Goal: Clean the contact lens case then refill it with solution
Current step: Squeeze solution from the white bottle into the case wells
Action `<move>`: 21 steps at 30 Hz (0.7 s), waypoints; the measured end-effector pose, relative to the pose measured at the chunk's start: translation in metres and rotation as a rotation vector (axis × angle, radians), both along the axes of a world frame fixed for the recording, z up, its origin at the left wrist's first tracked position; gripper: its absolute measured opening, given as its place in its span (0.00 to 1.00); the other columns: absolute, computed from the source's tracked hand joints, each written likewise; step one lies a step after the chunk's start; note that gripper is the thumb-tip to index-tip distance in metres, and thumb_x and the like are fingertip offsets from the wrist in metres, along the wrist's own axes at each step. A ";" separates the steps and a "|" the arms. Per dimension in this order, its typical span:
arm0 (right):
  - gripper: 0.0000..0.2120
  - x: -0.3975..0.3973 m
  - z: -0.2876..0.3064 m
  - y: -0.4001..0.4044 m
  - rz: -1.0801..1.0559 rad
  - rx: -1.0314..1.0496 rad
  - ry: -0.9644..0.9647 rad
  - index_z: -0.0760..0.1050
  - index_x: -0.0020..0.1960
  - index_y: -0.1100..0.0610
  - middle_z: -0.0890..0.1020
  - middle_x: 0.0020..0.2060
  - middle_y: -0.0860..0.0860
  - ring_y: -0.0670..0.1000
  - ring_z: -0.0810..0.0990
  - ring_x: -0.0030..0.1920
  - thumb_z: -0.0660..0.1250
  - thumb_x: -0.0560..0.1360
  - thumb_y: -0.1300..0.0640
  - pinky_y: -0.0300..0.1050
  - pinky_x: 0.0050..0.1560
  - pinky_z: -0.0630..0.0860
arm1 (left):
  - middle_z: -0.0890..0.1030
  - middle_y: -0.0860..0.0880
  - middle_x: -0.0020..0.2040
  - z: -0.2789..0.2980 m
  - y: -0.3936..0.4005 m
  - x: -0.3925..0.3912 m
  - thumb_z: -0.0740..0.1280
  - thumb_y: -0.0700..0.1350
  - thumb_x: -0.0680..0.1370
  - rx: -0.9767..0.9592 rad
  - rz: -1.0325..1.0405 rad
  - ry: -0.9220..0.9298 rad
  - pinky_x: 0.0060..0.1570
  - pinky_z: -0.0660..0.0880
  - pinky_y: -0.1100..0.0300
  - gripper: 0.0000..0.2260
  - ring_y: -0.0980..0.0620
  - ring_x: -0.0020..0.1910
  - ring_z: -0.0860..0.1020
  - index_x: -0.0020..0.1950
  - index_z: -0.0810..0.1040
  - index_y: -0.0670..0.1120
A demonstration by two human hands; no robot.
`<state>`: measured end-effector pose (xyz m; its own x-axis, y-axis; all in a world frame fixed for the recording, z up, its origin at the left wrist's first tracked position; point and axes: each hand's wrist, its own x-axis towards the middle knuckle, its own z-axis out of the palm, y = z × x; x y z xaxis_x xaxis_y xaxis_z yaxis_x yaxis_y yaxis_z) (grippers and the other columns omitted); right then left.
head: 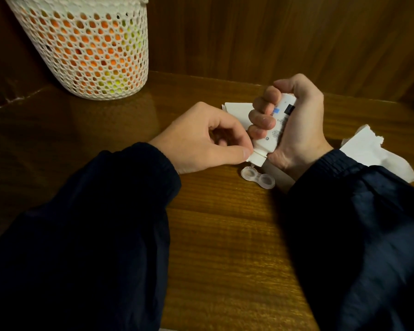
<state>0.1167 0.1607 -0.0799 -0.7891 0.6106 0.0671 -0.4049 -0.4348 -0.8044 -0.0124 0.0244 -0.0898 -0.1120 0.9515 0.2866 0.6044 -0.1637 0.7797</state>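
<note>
A clear two-well contact lens case (258, 177) lies open on the wooden table (225, 235), without lids on it. My right hand (294, 120) grips a white solution bottle (270, 137) held upside down, with its cap end just above the case's left well. My left hand (208, 139) pinches the bottle's cap (256, 158) between thumb and forefinger. Whether liquid is coming out cannot be made out.
A white mesh basket (86, 46) with orange and yellow things inside stands at the back left. A white box (237, 111) lies behind my hands. A crumpled white tissue (373, 151) rests at the right. A wooden wall rises behind the table.
</note>
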 end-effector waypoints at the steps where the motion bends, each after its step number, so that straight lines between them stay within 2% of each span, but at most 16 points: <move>1: 0.16 0.000 0.000 0.000 0.000 0.002 0.002 0.66 0.33 0.54 0.65 0.26 0.48 0.46 0.65 0.22 0.56 0.79 0.55 0.36 0.25 0.64 | 0.84 0.56 0.39 0.000 0.000 0.000 0.77 0.40 0.77 0.003 0.000 -0.002 0.37 0.74 0.64 0.02 0.55 0.38 0.77 0.48 0.89 0.46; 9: 0.17 0.000 0.000 0.001 0.018 -0.015 0.011 0.66 0.32 0.54 0.66 0.26 0.48 0.46 0.65 0.21 0.56 0.79 0.54 0.36 0.24 0.64 | 0.85 0.59 0.39 0.001 0.000 0.001 0.77 0.41 0.77 0.001 0.005 0.004 0.37 0.74 0.66 0.02 0.57 0.38 0.77 0.48 0.89 0.46; 21: 0.17 0.001 0.001 0.002 0.018 -0.018 0.020 0.67 0.32 0.54 0.66 0.25 0.48 0.46 0.65 0.21 0.56 0.79 0.55 0.36 0.24 0.65 | 0.85 0.55 0.41 0.001 0.000 0.001 0.77 0.42 0.77 0.011 0.006 0.012 0.37 0.74 0.67 0.02 0.58 0.38 0.77 0.48 0.89 0.45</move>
